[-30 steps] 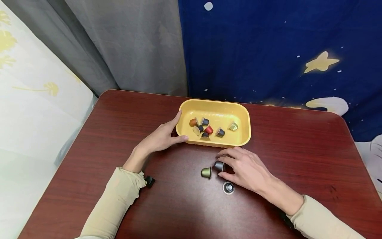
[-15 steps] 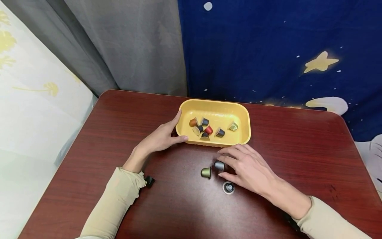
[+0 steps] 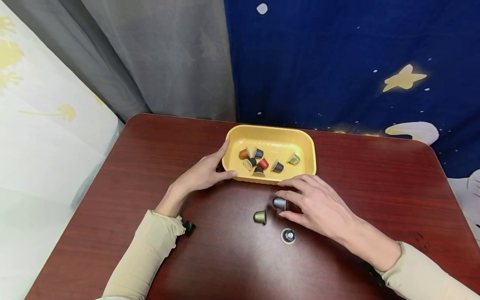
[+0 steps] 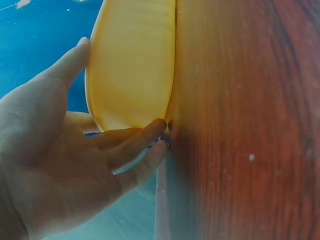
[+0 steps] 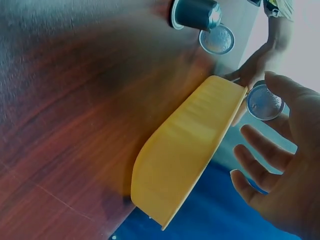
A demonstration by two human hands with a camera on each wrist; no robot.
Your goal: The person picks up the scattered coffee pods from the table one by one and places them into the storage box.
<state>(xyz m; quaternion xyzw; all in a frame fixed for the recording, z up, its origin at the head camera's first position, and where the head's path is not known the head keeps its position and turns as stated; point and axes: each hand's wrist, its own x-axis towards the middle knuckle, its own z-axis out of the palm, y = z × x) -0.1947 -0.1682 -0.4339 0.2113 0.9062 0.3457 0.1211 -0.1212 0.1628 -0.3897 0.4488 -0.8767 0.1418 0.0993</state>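
Between thumb and index finger, my right hand (image 3: 318,204) pinches a dark grey coffee capsule (image 3: 279,203) by its sides, in front of the yellow tray (image 3: 307,137). In the right wrist view its round foil lid (image 5: 265,102) faces the camera, and the other fingers are spread. My left hand (image 3: 202,171) rests on the tray's left end, thumb over the front rim and fingers along the end wall. On the table below, a green capsule (image 3: 260,216) lies on its side and a black-and-silver capsule (image 3: 288,236) stands on its lid.
Inside the tray lie several capsules: a brown one (image 3: 244,154), a red one (image 3: 263,163), a pale green one (image 3: 294,158) and dark ones. The reddish wooden table (image 3: 375,179) backs onto a grey curtain (image 3: 180,62) and a blue starred curtain (image 3: 318,62).
My right hand has lifted the dark grey capsule slightly and shifted it toward the tray and to the right. The left hand and tray hold their place.
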